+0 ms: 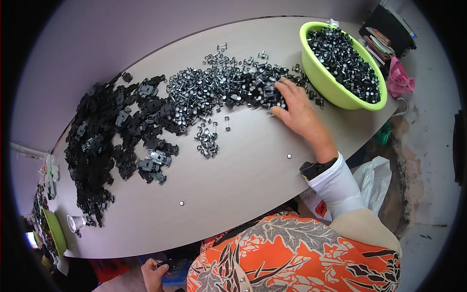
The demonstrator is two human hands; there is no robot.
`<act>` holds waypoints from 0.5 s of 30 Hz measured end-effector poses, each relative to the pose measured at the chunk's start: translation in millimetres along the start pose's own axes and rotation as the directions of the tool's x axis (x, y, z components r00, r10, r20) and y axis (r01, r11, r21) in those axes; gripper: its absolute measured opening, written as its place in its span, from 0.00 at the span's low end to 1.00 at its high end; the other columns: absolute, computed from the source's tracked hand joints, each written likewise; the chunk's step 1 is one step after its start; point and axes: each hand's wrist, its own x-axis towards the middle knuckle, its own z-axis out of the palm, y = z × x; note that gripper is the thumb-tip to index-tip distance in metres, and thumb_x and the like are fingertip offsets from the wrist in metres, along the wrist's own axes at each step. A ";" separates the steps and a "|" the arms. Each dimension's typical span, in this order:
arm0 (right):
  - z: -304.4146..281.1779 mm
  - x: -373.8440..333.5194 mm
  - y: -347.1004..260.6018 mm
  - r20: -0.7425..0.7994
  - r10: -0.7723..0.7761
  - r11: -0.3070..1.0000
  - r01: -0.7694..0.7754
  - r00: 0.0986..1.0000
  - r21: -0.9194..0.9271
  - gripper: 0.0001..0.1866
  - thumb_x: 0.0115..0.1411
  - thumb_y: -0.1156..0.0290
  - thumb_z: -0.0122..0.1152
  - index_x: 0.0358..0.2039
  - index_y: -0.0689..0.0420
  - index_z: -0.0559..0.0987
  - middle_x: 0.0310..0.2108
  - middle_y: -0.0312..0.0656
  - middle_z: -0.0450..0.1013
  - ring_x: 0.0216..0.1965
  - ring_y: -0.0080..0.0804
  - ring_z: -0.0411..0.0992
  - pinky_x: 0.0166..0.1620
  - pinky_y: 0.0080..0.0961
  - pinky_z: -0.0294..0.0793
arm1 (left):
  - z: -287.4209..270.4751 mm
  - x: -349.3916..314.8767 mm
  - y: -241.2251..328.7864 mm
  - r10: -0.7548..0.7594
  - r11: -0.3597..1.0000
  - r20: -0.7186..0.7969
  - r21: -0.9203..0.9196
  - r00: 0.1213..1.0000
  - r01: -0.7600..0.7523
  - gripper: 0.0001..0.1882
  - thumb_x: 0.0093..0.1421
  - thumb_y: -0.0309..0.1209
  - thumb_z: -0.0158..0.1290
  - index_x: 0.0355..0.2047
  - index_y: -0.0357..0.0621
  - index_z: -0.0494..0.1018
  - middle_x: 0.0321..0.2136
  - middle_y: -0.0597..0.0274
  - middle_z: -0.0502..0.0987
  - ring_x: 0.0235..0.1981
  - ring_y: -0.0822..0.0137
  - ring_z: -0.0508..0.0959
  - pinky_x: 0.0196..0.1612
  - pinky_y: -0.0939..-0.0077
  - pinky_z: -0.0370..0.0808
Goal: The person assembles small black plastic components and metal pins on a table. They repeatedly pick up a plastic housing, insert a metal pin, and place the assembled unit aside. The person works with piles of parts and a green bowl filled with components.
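Observation:
My right hand [296, 106] lies at the right end of a long heap of wheel axles [202, 90], small metal rods with black-rimmed wheels. Its thumb and fingers are apart, and the fingertips touch dark wheel pieces. I cannot make out anything gripped in it. Low in the view, below the table edge, my left hand [153, 275] is closed, with a small black plastic part [163, 264] between thumb and fingers. Under it, a blue crate [176, 278] with black parts is partly hidden by my clothing. Left of the axles spreads a big pile of black toy-car chassis [97, 141].
A lime-green basin [311, 65] full of wheel pieces stands at the right. A small axle cluster [206, 141] and two loose wheels lie nearer. A clear cup [75, 223] is at the left edge; beyond it sits another green basin [54, 232]. A white bag [373, 177] hangs at right.

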 end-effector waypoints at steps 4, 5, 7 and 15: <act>14.3 -0.7 -24.5 -0.015 -0.195 0.978 0.196 0.981 0.074 0.30 0.45 0.73 0.66 0.51 0.54 0.70 0.60 0.54 0.58 0.58 0.55 0.58 0.60 0.41 0.61 | -24.2 46.4 -63.7 -0.111 0.938 -0.139 0.312 0.984 0.150 0.12 0.46 0.27 0.62 0.17 0.36 0.69 0.12 0.59 0.72 0.12 0.69 0.74 0.15 0.77 0.69; 14.7 1.0 -30.2 -0.011 -0.232 0.966 0.231 0.973 0.117 0.25 0.44 0.77 0.65 0.45 0.56 0.73 0.61 0.52 0.57 0.57 0.55 0.58 0.60 0.42 0.60 | -29.7 50.1 -71.9 -0.163 0.878 -0.176 0.423 0.971 0.224 0.12 0.45 0.28 0.62 0.16 0.35 0.70 0.11 0.61 0.71 0.13 0.70 0.75 0.16 0.76 0.70; 16.6 -0.3 -32.9 -0.004 -0.295 0.937 0.290 0.956 0.198 0.22 0.43 0.78 0.65 0.42 0.57 0.74 0.60 0.52 0.57 0.57 0.54 0.59 0.60 0.43 0.60 | -23.4 51.2 -64.3 -0.214 0.818 -0.190 0.502 0.958 0.282 0.11 0.46 0.28 0.62 0.17 0.32 0.72 0.11 0.61 0.72 0.14 0.70 0.75 0.16 0.77 0.71; -22.5 -23.2 -7.8 -0.063 -0.121 0.991 0.124 0.991 0.042 0.21 0.47 0.71 0.66 0.44 0.57 0.75 0.60 0.46 0.61 0.60 0.49 0.58 0.60 0.47 0.57 | 26.2 -2.0 61.0 -0.119 0.982 0.223 0.170 0.968 0.082 0.10 0.59 0.28 0.50 0.32 0.30 0.75 0.20 0.61 0.74 0.21 0.74 0.71 0.26 0.83 0.67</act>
